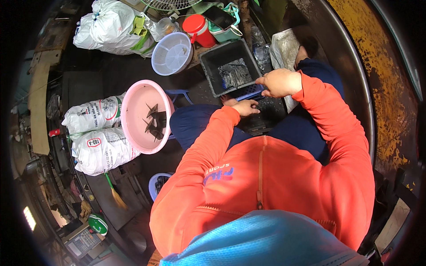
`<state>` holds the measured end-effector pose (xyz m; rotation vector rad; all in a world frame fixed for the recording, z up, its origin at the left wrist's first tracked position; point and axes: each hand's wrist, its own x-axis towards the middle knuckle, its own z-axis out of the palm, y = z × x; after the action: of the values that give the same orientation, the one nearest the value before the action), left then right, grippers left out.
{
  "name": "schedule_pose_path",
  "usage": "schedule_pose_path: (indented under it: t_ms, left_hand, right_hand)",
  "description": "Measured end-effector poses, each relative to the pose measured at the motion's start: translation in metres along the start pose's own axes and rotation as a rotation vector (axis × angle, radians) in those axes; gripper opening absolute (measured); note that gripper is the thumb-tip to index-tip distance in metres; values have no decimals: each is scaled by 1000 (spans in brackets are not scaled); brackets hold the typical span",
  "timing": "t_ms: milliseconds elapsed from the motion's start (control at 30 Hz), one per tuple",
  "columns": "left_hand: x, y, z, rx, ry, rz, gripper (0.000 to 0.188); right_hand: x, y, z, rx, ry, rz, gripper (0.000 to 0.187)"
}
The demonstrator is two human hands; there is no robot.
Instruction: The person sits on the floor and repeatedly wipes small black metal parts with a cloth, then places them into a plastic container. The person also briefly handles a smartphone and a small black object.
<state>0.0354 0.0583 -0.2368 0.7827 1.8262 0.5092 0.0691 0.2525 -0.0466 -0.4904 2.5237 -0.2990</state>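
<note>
Hands: the left hand is loosely curled and the right hand has its fingers partly bent; whether either grips anything, I cannot tell. Between them, at the fingertips, is a blue perforated piece. Just beyond it, a black bin holds thin dark strips. To the left, a pink basin contains dark, pointed pieces.
</note>
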Motion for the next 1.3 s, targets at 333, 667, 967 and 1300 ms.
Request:
schedule_pose_path:
  t_ms: [333, 667, 967, 1300]
  left_hand:
    - [-9, 9, -3, -7, 16, 5, 64]
    - [3, -4, 2, -24, 20, 38, 63]
    - [-3, 3, -1, -20, 15, 26, 62]
    - [-6, 6, -2, 26, 18, 35, 63]
  right_hand:
    - [4, 2, 1, -18, -27, 5, 48]
    - [5, 2, 1, 6, -45, 15, 48]
    - [5, 2, 0, -8, -39, 9, 48]
    - [6, 9, 9, -3, 39, -22, 45]
